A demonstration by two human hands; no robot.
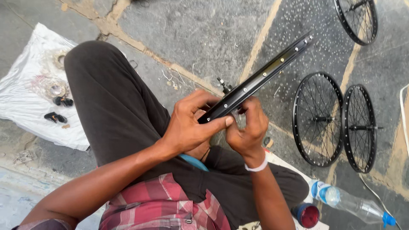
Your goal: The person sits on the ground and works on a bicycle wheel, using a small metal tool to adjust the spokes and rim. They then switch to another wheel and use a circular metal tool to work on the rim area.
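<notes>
I sit on the ground with a black bicycle rim (272, 68) held edge-on in front of me, running from my hands up to the right. My left hand (189, 123) grips the rim's near end, thumb pressed on its side. My right hand (247, 127) is closed around the rim just beside it, fingers working at its underside. A small black hub part (223, 85) pokes out behind the rim. A white band sits on my right wrist.
Two spoked black wheels (317, 119) (359, 127) lie on the stone floor at right, a third (358, 19) at top right. A white cloth (30, 98) with small parts lies at left. A plastic bottle (353, 204) and a red-lined cap (306, 215) lie near my knee.
</notes>
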